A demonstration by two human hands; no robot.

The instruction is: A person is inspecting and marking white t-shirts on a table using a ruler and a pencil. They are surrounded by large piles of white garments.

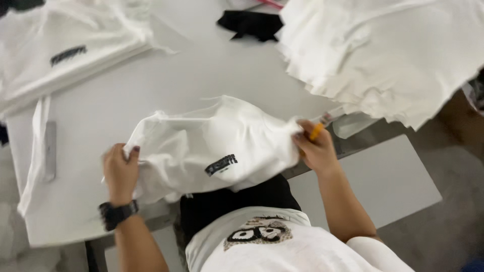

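two hands hold one white garment [212, 151] above the surface [151, 95] edge; left hand [120, 168] clenches its left edge; right hand [315, 148] grips the right edge plus an orange tool [316, 132]; keep tension even, label flat.

A white bench [191, 75] fills most of the view under flat, even light; grey floor [443, 231] shows at lower right.

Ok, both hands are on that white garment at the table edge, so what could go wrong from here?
The right hand also pinches an orange tool against the white garment, which might mark or snag it. The garment overhangs the table edge by the left hand and could slip off. The ragged stack nearby already overhangs.
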